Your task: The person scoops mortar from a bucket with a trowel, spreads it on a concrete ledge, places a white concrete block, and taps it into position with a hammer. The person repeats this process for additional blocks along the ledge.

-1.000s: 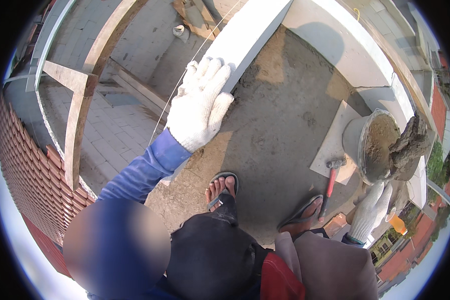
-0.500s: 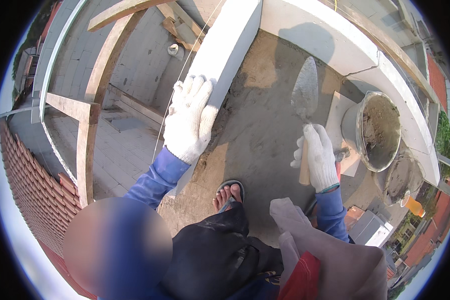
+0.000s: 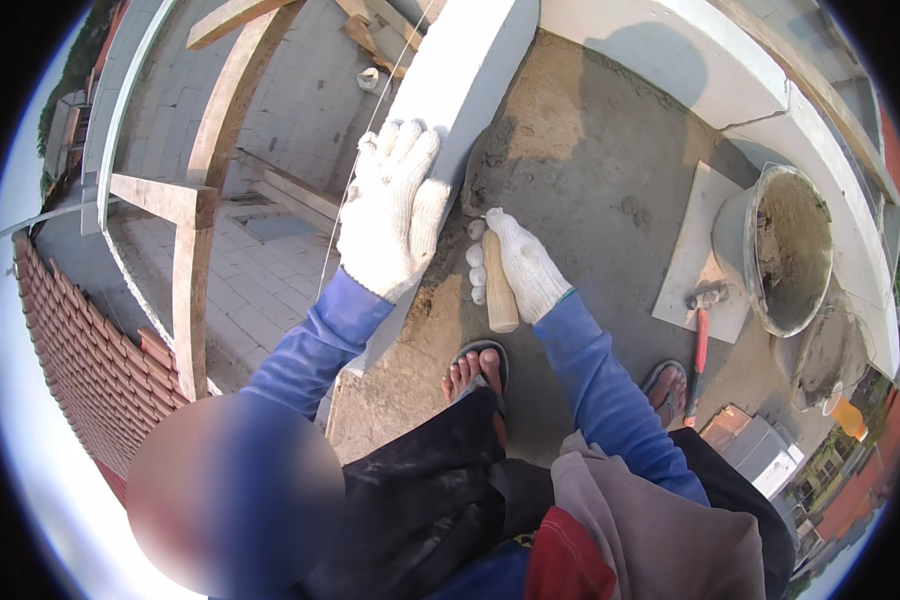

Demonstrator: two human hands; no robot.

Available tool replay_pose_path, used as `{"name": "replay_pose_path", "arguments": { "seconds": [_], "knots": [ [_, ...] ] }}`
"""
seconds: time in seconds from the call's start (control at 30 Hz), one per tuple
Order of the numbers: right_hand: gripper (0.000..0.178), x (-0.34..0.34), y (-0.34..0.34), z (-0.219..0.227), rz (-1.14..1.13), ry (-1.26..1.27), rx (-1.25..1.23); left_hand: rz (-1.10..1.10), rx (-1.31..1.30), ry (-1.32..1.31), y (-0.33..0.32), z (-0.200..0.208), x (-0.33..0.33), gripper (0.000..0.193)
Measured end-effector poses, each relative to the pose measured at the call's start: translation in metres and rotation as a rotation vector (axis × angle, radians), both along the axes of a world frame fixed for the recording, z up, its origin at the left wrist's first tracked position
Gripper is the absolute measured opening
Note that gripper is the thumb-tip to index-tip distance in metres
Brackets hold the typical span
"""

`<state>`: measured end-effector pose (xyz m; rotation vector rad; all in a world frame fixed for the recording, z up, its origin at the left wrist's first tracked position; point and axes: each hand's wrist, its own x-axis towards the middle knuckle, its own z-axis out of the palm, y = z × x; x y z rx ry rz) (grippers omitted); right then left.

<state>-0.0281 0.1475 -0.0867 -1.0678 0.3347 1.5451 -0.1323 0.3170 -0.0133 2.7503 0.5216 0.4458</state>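
My left hand [image 3: 390, 205], in a white knit glove, lies flat on top of the long white block [image 3: 470, 65], fingers stretched out. A thin string [image 3: 342, 205] runs along the block's left edge beside it. In the other white glove, my right hand [image 3: 527, 262] is wrapped round the wooden handle of a trowel [image 3: 500, 305], close to the block's right side. The trowel's blade can hardly be made out beyond the hand. Grey mortar [image 3: 610, 170] covers the floor along the block's foot.
A bucket of mortar [image 3: 792, 240] stands at the right by a flat board [image 3: 705, 195]. A red-handled hammer [image 3: 701, 350] lies against the board. Timber framing [image 3: 210, 150] rises on the left above a drop. My sandalled foot [image 3: 478, 368] is close to the block.
My right hand has swung left with the trowel, from the middle of the mortar to the block's side. The left hand stays on the block. The hammer has come into full view.
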Motion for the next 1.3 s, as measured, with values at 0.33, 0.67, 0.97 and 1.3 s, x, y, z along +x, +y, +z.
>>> {"name": "replay_pose_path", "arguments": {
  "seconds": [0.33,0.67,0.97,1.3],
  "knots": [
    [0.040,-0.116,-0.058,0.027,-0.330,0.105,-0.075,-0.040,-0.057,-0.167,0.003,-0.012,-0.002,0.045],
    [0.042,-0.204,-0.011,-0.045,-0.286,-0.005,-0.077,-0.050,-0.133,-0.308,0.010,-0.022,-0.005,0.040],
    [0.037,-0.218,-0.045,-0.035,-0.329,0.346,0.016,-0.044,-0.083,-0.279,0.005,-0.009,-0.011,0.039],
    [0.026,-0.252,-0.057,-0.051,-0.310,0.398,-0.196,-0.021,0.007,-0.313,0.010,-0.026,-0.013,0.040]
  ]
}}
